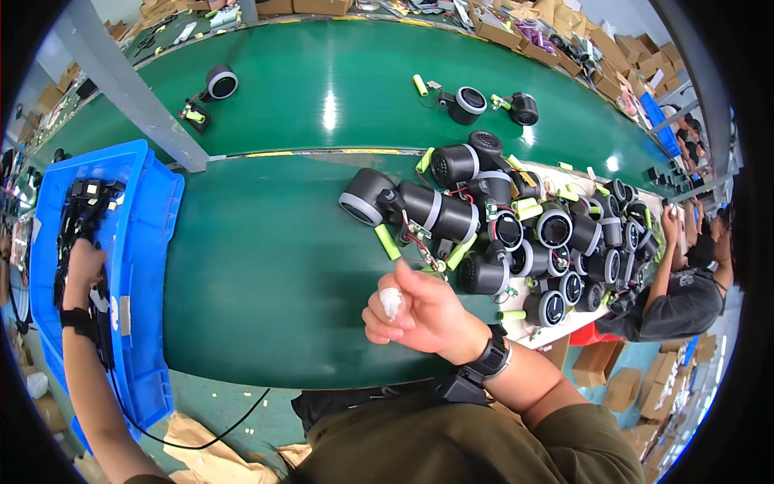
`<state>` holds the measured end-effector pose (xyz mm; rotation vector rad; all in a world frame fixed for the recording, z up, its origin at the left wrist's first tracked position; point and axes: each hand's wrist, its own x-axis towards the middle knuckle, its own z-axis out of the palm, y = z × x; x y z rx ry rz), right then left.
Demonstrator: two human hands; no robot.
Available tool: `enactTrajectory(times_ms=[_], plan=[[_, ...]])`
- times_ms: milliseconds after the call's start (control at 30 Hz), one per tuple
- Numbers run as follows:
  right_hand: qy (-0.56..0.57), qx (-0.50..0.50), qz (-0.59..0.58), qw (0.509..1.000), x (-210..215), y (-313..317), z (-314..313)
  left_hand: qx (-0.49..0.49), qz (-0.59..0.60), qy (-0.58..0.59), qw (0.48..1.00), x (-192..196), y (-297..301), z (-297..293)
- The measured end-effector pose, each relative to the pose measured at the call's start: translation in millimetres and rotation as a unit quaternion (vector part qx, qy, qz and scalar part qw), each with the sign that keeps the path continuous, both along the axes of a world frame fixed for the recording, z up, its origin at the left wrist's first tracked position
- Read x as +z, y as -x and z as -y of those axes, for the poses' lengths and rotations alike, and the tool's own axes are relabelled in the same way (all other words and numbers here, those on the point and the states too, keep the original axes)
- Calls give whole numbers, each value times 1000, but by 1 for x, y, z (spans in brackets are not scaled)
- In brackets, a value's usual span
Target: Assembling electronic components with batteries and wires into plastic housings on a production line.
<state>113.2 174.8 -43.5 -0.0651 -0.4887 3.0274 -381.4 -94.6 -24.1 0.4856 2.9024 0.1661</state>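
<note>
My left hand (85,263) is down inside the blue bin (147,234), curled among black plastic parts (87,206). What its fingers grip, if anything, is hidden. Above the green work surface my right hand (427,313) is raised, palm side up, with its fingers curled around a small white wad (392,303). Just beyond that hand lie black cylindrical motor-like units (419,206) with grey rings, loose wires and small circuit boards. Lime-green battery cells (387,242) are wired to them.
A large heap of similar black units (556,230) covers the right side. Across the divider, a few more units (468,105) sit on the green conveyor belt (322,73). A grey post (133,89) rises at left. A co-worker (685,294) sits at right, near cardboard boxes (597,363).
</note>
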Motion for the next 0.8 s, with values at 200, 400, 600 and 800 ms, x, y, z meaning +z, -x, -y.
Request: enactTrajectory(times_ms=[200, 400, 600, 800], plan=[[-330, 80, 76, 937, 11, -7, 8, -166, -53, -255, 951, 137, -176, -15], [-304, -48, 13, 951, 58, 7, 26, -625, -66, -141, 765, 98, -343, -82], [-318, -267, 131, 900, 30, -11, 14, -548, -156, -320, 757, 55, -360, -122], [-521, -267, 215, 782, 34, -7, 49, -210, 334, -681, 616, -6, -408, -160]])
